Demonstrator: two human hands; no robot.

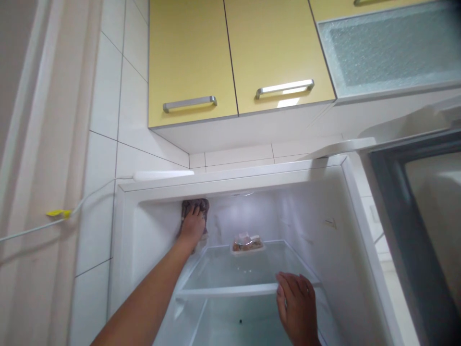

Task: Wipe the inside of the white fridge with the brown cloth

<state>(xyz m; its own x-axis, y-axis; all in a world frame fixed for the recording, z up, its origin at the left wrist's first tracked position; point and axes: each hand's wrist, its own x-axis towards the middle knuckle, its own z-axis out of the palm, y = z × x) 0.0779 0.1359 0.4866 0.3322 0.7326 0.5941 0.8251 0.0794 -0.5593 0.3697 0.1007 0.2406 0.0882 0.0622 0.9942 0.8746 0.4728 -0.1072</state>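
I look into an open white fridge. My left hand reaches deep inside and presses a brown cloth flat against the back wall, near the upper left corner. My right hand rests on the front edge of the glass shelf, fingers curled over it. A small clear tray of food sits at the back of that shelf, between my two hands.
The fridge door stands open on the right. Yellow wall cabinets with metal handles hang above. White tiled wall is on the left, with a white cable carrying a yellow tag.
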